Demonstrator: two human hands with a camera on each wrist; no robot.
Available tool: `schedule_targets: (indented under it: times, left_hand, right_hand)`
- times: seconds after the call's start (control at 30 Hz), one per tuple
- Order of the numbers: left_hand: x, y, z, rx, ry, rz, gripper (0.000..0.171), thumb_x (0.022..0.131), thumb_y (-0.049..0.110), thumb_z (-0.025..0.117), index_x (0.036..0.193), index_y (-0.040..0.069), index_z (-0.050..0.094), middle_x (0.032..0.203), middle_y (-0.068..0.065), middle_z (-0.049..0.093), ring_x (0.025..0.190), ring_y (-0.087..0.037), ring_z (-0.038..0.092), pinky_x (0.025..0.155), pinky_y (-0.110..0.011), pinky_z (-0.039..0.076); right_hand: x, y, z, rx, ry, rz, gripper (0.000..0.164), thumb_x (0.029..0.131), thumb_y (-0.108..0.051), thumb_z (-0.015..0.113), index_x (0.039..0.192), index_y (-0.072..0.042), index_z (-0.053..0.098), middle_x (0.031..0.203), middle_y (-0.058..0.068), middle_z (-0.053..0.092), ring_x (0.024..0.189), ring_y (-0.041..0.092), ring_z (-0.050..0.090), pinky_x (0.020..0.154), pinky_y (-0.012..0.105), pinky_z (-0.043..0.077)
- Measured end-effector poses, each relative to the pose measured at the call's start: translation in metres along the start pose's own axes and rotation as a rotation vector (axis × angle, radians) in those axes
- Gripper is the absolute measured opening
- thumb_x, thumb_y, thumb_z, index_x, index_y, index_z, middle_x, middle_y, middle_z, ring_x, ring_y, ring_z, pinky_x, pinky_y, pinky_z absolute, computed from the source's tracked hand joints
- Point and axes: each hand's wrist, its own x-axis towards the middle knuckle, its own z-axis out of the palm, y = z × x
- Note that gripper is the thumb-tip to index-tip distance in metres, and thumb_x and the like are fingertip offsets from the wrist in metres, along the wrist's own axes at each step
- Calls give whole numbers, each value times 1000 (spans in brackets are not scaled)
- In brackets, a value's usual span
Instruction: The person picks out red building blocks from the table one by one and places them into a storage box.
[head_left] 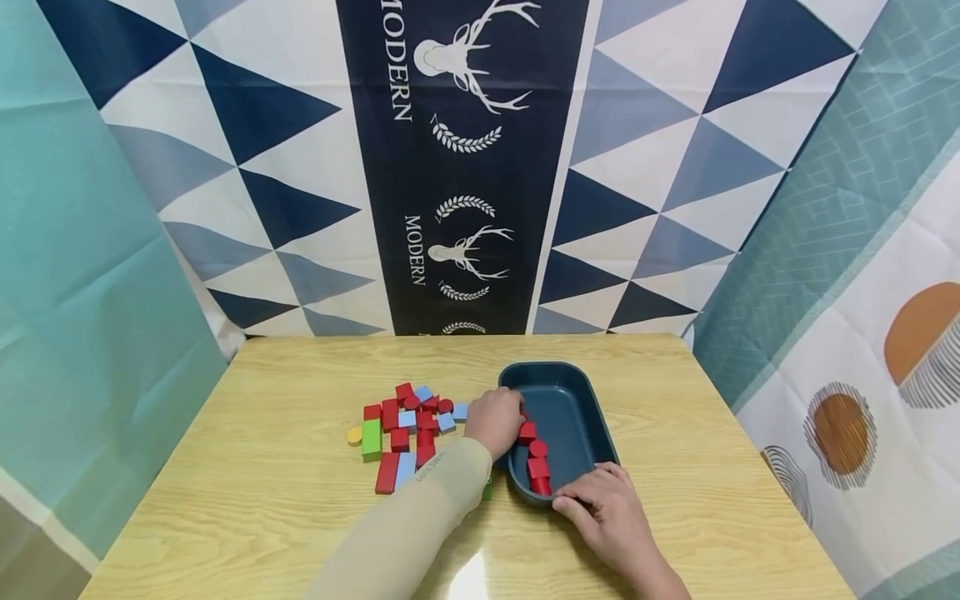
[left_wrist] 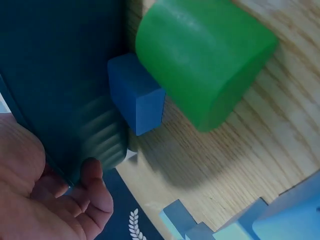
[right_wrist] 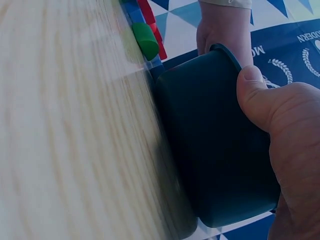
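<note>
A dark teal plastic container [head_left: 566, 417] stands at the middle right of the table. Several red blocks [head_left: 537, 467] lie in a row inside it along its left wall. My left hand [head_left: 495, 421] holds the left rim, its fingers curled over the edge in the left wrist view. With thumb on the rim, my right hand [head_left: 606, 512] grips the near right corner. Outside the left wall, a rounded green block [left_wrist: 200, 60] and a blue block [left_wrist: 136, 95] sit close together on the table. My left forearm hides part of this area in the head view.
Left of the container spreads a loose group of red blocks [head_left: 400, 439] and light blue blocks [head_left: 407, 419]. A light green block [head_left: 372, 440] and a yellow round block [head_left: 355, 435] lie at its left end. Patterned cloth [head_left: 465, 167] hangs behind the wooden table [head_left: 262, 467].
</note>
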Motion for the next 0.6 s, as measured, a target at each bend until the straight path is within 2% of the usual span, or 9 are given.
schedule_targets:
  times: [0.4, 0.5, 0.6]
  left_hand:
    - [-3, 0, 3, 33, 31, 21, 15, 102, 28, 74, 111, 18, 81, 103, -2, 76, 93, -19, 71, 79, -40, 65]
    - [-4, -1, 3, 45, 45, 29, 16, 103, 30, 72, 113, 18, 79, 105, -2, 75, 93, -18, 70, 80, -38, 64]
    - [-5, -3, 4, 76, 77, 45, 24, 104, 33, 71, 122, 17, 75, 117, -3, 74, 100, -19, 69, 85, -36, 64]
  right_hand:
    - [0, 0, 0, -3, 8, -3, 23, 76, -18, 91, 88, -34, 79, 83, -21, 75, 78, 3, 67, 97, 37, 40]
    - [0, 0, 1, -9, 14, -6, 25, 75, -17, 92, 87, -34, 79, 82, -21, 74, 78, 3, 66, 96, 37, 39]
    - [1, 0, 1, -16, 15, -6, 26, 74, -17, 92, 86, -34, 78, 82, -22, 74, 78, 3, 66, 96, 36, 39]
